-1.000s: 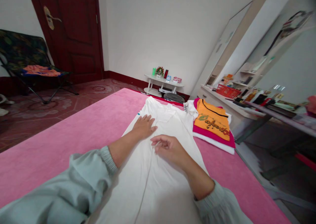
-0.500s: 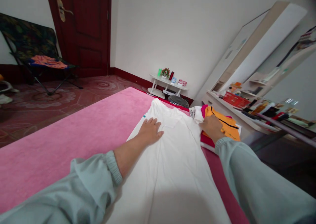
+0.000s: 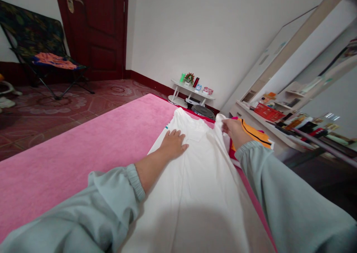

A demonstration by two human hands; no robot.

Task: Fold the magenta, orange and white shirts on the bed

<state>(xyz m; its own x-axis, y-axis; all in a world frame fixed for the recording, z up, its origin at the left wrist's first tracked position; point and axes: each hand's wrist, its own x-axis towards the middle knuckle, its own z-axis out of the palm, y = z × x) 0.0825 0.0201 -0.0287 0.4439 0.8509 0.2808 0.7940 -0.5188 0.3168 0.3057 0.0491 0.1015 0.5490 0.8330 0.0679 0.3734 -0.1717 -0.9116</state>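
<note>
A white shirt (image 3: 200,178) lies spread lengthwise in front of me on a pink bed cover (image 3: 117,134). My left hand (image 3: 174,143) rests flat on its upper left part, fingers spread. At the upper right edge, my right hand (image 3: 235,130) pinches the white fabric and holds it raised off the bed. Just behind and right of that hand is a stack of folded clothes with an orange garment (image 3: 255,134) on top, partly covered by the hand and sleeve.
A dressing table (image 3: 245,110) with a red basket (image 3: 267,112) and bottles stands on the right. Beyond the bed is a low white shelf (image 3: 192,88) with a small plant. A folding chair (image 3: 33,33) holding an orange cloth stands at left, near a dark red door (image 3: 97,30).
My right hand has lifted the shirt's upper right edge and drawn it slightly inward, up off the bed. My left hand stays flat on the fabric. The view has shifted slightly.
</note>
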